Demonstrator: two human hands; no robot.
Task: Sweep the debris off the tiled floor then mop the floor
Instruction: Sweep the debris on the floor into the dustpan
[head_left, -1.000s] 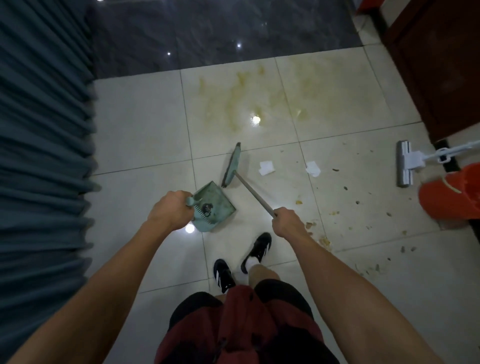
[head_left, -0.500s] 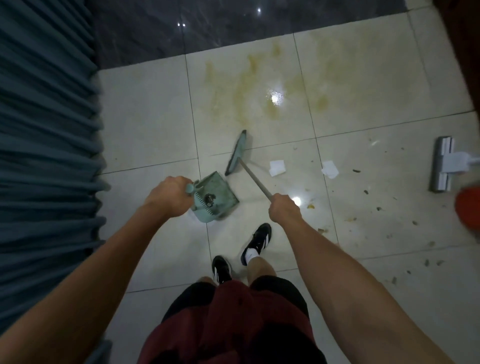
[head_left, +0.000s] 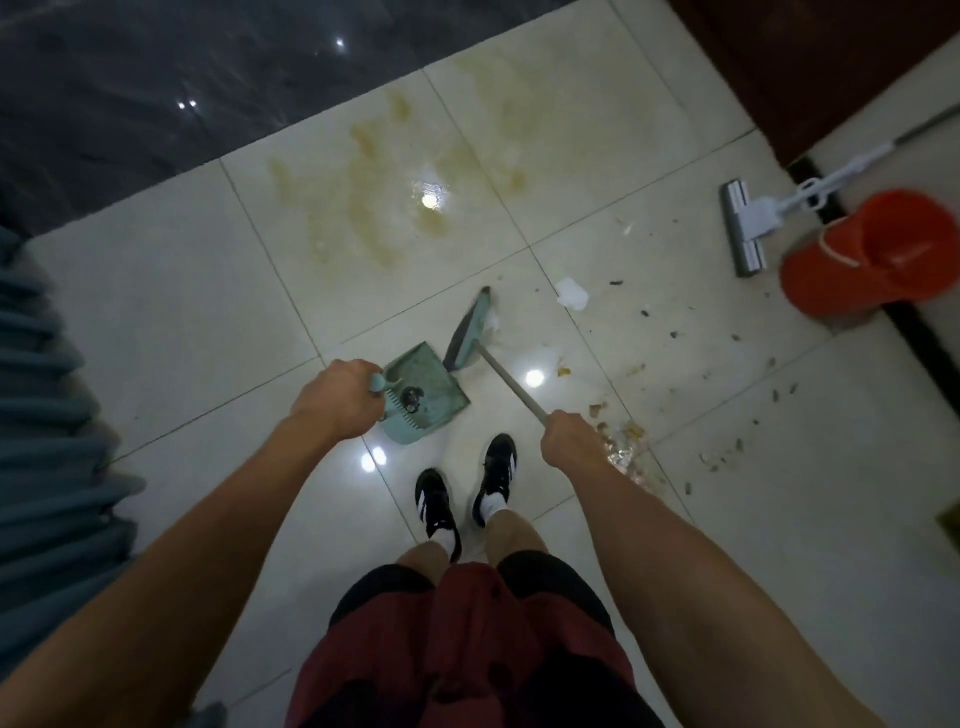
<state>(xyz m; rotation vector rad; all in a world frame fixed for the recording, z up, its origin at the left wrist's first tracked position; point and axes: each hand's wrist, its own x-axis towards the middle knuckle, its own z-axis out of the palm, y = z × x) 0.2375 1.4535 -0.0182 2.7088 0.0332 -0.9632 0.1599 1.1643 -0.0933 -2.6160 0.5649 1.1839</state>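
While your left hand (head_left: 337, 397) grips the dustpan (head_left: 423, 392) handle and your right hand (head_left: 569, 436) clenches the broom (head_left: 470, 332) shaft, keep the pan lip flat on the tile and draw short strokes — the debris (head_left: 621, 441) lies scattered to your right.

Blue pleated curtain (head_left: 47, 415) at left (bunched folds); dark wooden door (head_left: 810, 67) at upper right.
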